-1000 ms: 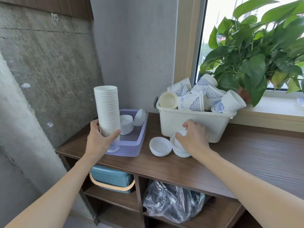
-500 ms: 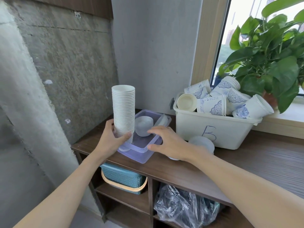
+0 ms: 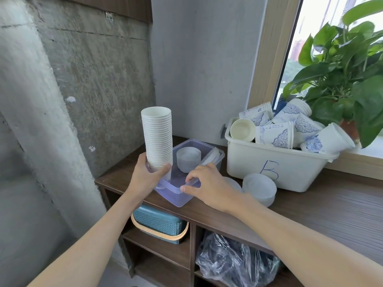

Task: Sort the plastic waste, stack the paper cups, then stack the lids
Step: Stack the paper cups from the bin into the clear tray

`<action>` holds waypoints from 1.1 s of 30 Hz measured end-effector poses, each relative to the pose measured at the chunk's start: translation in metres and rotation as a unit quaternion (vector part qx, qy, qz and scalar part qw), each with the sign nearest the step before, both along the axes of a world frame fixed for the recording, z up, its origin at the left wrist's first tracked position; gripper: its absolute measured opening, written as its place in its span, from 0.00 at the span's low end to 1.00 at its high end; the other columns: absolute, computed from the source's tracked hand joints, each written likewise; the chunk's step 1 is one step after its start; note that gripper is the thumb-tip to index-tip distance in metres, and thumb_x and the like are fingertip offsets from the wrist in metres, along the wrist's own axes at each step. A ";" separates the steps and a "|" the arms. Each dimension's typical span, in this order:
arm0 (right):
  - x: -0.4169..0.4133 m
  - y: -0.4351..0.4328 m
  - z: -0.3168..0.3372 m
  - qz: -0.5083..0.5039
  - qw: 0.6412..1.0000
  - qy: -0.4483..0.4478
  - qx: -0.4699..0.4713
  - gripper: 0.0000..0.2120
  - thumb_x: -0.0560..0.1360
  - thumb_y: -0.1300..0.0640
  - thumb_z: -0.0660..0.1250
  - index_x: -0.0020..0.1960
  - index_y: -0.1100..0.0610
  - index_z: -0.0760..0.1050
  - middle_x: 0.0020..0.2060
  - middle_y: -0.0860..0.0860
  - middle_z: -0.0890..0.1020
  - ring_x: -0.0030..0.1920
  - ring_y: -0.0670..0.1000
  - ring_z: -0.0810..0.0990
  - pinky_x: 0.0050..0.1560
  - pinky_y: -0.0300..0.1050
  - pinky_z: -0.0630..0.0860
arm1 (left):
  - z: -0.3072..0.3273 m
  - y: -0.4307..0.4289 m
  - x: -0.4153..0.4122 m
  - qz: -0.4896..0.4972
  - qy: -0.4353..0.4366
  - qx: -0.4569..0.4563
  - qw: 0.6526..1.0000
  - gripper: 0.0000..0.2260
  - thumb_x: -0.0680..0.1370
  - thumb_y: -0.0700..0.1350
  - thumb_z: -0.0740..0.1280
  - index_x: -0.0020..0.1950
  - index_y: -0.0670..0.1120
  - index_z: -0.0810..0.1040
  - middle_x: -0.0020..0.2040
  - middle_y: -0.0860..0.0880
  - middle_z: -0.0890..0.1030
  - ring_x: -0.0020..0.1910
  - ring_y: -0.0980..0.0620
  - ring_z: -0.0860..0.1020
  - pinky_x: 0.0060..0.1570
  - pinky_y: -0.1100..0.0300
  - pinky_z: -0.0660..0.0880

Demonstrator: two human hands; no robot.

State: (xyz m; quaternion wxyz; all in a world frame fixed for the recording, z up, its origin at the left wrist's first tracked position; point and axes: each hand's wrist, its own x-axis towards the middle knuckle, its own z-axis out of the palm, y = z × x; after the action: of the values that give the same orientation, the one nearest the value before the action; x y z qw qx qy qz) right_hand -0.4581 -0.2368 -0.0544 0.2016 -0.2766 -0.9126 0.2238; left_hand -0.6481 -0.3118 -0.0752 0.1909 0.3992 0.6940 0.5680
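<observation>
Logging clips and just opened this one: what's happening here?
A person is sorting cups and lids on a wooden cabinet top. The left grip holds the base of a tall stack of white cups standing in the near left corner of a clear plastic container, while the right grip pinches that container's near rim. A short stack of translucent lids sits inside it; more lids are piled on the cabinet beside a white bin marked B, full of loose patterned paper cups.

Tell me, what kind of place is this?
Probably an indoor utility corner, perhaps in an office: a concrete wall, a wooden shelf unit by a window with a potted plant, and a white bin marked B heaped with paper cups.
</observation>
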 end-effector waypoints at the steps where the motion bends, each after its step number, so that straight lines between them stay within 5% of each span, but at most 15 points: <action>1: -0.002 -0.001 0.000 -0.001 1.000 -0.001 0.007 0.14 0.75 0.42 0.68 0.52 0.51 0.79 0.46 0.46 0.77 0.55 0.45 0.65 0.55 0.47 0.70 | -0.001 -0.001 0.001 0.002 0.000 -0.011 1.000 0.34 0.72 0.47 0.78 0.73 0.48 0.64 0.62 0.51 0.77 0.58 0.57 0.78 0.53 0.62 0.76; 5: -0.001 0.005 0.005 0.001 1.000 -0.006 0.018 0.16 0.74 0.41 0.68 0.54 0.51 0.79 0.50 0.46 0.79 0.54 0.46 0.69 0.55 0.48 0.72 | -0.004 -0.006 0.012 0.032 0.001 -0.042 0.999 0.49 0.66 0.55 0.80 0.79 0.51 0.55 0.74 0.47 0.64 0.71 0.48 0.69 0.67 0.50 0.71; 8: 0.002 0.022 0.007 -0.023 0.999 0.020 0.033 0.16 0.74 0.43 0.68 0.56 0.52 0.78 0.52 0.46 0.78 0.54 0.47 0.75 0.57 0.49 0.73 | -0.003 -0.011 0.026 0.046 0.016 -0.061 0.997 0.50 0.70 0.54 0.79 0.81 0.47 0.50 0.79 0.47 0.54 0.76 0.47 0.62 0.70 0.48 0.65; 13: 0.006 0.052 0.011 -0.070 0.996 -0.013 0.060 0.16 0.77 0.57 0.64 0.64 0.56 0.74 0.63 0.50 0.74 0.63 0.53 0.73 0.65 0.50 0.69 | -0.007 -0.016 0.037 0.040 0.061 -0.047 0.996 0.56 0.67 0.58 0.80 0.81 0.51 0.45 0.81 0.51 0.49 0.78 0.48 0.58 0.73 0.46 0.63; 23: 0.003 0.072 0.022 -0.085 0.992 -0.058 0.078 0.18 0.77 0.68 0.61 0.65 0.59 0.75 0.62 0.56 0.77 0.61 0.56 0.75 0.62 0.47 0.70 | -0.011 -0.022 0.038 0.027 0.113 -0.035 0.993 0.58 0.58 0.68 0.78 0.78 0.62 0.46 0.78 0.54 0.58 0.75 0.50 0.64 0.69 0.40 0.71; 33: 0.004 0.066 0.027 -0.095 0.988 -0.047 0.114 0.12 0.76 0.70 0.61 0.52 0.61 0.81 0.50 0.57 0.77 0.50 0.56 0.77 0.52 0.49 0.74 | -0.001 -0.034 0.026 -0.028 0.126 -0.058 0.990 0.53 0.64 0.61 0.80 0.78 0.55 0.50 0.73 0.53 0.68 0.68 0.52 0.72 0.64 0.57 0.72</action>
State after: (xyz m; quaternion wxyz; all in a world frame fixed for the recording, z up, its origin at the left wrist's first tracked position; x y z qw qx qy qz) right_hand -0.4541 -0.1708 -0.0269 0.2089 -0.3475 -0.9102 0.0844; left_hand -0.6218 -0.3457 -0.0758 0.1405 0.4750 0.7330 0.4661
